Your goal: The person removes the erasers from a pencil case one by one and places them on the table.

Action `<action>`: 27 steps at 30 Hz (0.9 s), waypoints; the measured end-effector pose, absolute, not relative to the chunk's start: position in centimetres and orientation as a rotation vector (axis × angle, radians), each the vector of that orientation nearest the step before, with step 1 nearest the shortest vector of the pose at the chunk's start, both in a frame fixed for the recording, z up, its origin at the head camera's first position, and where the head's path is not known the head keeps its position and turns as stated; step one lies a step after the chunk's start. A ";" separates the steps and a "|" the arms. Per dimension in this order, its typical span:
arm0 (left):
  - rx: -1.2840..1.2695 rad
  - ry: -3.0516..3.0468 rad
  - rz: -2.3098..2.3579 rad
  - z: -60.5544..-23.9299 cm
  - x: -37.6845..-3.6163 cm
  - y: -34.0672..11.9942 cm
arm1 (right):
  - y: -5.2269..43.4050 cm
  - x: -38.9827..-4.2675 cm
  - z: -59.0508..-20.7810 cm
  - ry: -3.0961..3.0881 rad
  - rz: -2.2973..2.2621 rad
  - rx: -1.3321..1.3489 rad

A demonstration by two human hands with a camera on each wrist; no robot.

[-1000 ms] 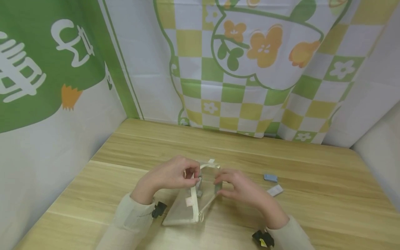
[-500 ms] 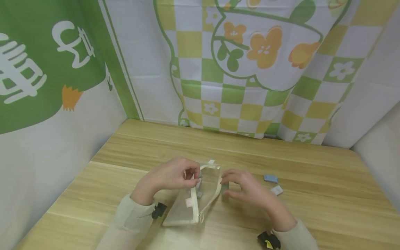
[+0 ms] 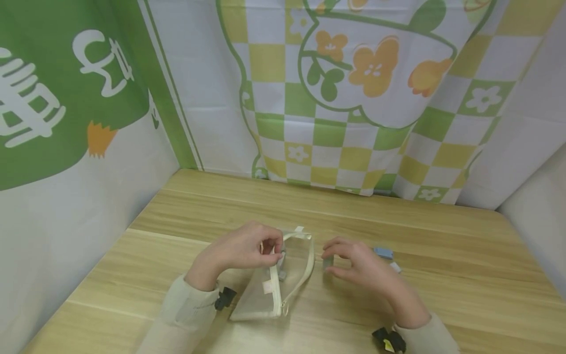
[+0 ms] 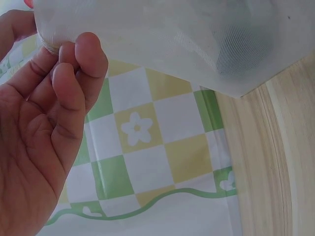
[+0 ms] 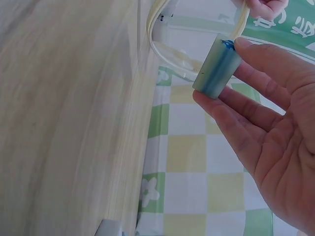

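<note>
My left hand [image 3: 247,248] pinches the edge of a translucent zip pouch [image 3: 252,300] with a cream zipper, holding its mouth open. In the left wrist view the pouch's whitish side [image 4: 147,34] stretches rightward from the fingertips [image 4: 91,54]. Small grey items [image 3: 282,273] show inside it. To the right of the pouch and apart from it, my right hand [image 3: 360,263] holds a small pale green block [image 3: 327,263] between thumb and fingers. Seen from the right wrist, this block [image 5: 214,73] has a blue band and a blue mark at one end; its kind is unclear.
Beyond the right hand a small blue rectangular piece [image 3: 383,253] and a whitish piece [image 3: 395,267], partly hidden by the hand, lie on the wooden table [image 3: 464,275]. A checked, flowered cloth [image 3: 327,147] hangs along the table's back edge.
My right hand has drawn back to the right, away from the pouch's mouth, with the block still in its fingers. It now covers more of the whitish piece. The left hand stays put.
</note>
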State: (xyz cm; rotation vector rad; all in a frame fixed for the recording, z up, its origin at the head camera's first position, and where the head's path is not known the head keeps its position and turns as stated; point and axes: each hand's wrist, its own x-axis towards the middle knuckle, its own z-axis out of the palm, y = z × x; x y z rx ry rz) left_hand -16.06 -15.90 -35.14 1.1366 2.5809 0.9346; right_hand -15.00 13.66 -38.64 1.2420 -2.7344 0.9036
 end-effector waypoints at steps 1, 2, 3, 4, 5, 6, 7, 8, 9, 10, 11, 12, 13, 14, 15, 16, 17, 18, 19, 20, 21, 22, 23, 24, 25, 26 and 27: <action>1.137 2.580 0.935 -35.1 -16.1 -15.9 | 13.8 -15.0 -38.7 -2.740 0.909 1.236; 1.136 2.579 0.936 -35.1 -16.1 -15.9 | 13.9 -15.0 -38.7 -2.740 0.906 1.235; 1.137 2.579 0.935 -35.1 -16.1 -15.9 | 13.9 -15.0 -38.8 -2.739 0.907 1.233; 1.136 2.579 0.936 -35.1 -16.1 -15.9 | 14.1 -15.0 -38.8 -2.737 0.907 1.232; 1.136 2.579 0.936 -35.1 -16.1 -15.9 | 14.2 -15.0 -38.8 -2.737 0.918 1.231; 1.136 2.579 0.936 -35.1 -16.1 -15.9 | 14.3 -15.0 -38.9 -2.733 0.917 1.230; 1.137 2.582 0.935 -35.1 -16.1 -15.9 | 14.3 -15.0 -38.9 -2.733 0.918 1.226; 1.138 2.585 0.933 -35.1 -16.1 -15.9 | 14.4 -14.9 -38.9 -2.733 0.916 1.221; 1.139 2.587 0.933 -35.2 -16.1 -15.9 | 14.5 -14.9 -38.8 -2.736 0.919 1.215; 1.139 2.589 0.932 -35.2 -16.1 -15.9 | 14.6 -14.9 -38.8 -2.740 0.920 1.208; 1.139 2.591 0.931 -35.2 -16.1 -15.9 | 14.7 -14.9 -38.8 -2.744 0.922 1.200; 1.138 2.593 0.930 -35.2 -16.1 -15.9 | 14.7 -14.8 -38.8 -2.751 0.923 1.191; 1.138 2.595 0.929 -35.2 -16.0 -15.9 | 14.8 -14.8 -38.9 -2.755 0.922 1.182; 1.136 2.594 0.930 -35.2 -16.0 -15.9 | 14.9 -14.8 -38.9 -2.756 0.920 1.175; 1.135 2.593 0.931 -35.2 -16.0 -15.9 | 15.0 -14.8 -38.9 -2.758 0.919 1.167; 1.134 2.592 0.932 -35.2 -16.0 -15.9 | 15.1 -14.8 -39.0 -2.758 0.916 1.160; 1.133 2.591 0.934 -35.2 -16.0 -15.9 | 15.2 -14.8 -39.0 -2.760 0.913 1.154; 1.133 2.591 0.934 -35.2 -16.0 -15.9 | 15.3 -14.8 -39.0 -2.762 0.910 1.148; 1.135 2.592 0.933 -35.2 -16.0 -15.9 | 15.3 -14.8 -39.0 -2.765 0.906 1.142; 1.136 2.592 0.934 -35.2 -16.0 -15.9 | 15.4 -14.8 -39.0 -2.770 0.908 1.135; 1.139 2.594 0.933 -35.2 -16.0 -15.9 | 15.5 -14.7 -39.0 -2.774 0.910 1.127; 1.142 2.595 0.932 -35.2 -16.0 -15.9 | 15.6 -14.7 -38.9 -2.780 0.915 1.121; 1.144 2.596 0.932 -35.2 -16.0 -15.9 | 15.7 -14.7 -38.9 -2.786 0.922 1.112; 1.147 2.597 0.932 -35.2 -16.1 -15.9 | 15.8 -14.7 -38.9 -2.790 0.926 1.104; 1.148 2.596 0.932 -35.2 -16.1 -15.9 | 15.9 -14.7 -38.8 -2.792 0.932 1.101; 1.145 2.595 0.933 -35.2 -16.1 -15.9 | 16.0 -14.7 -38.8 -2.790 0.936 1.099; 1.144 2.594 0.933 -35.2 -16.1 -15.9 | 16.2 -14.7 -38.7 -2.787 0.938 1.098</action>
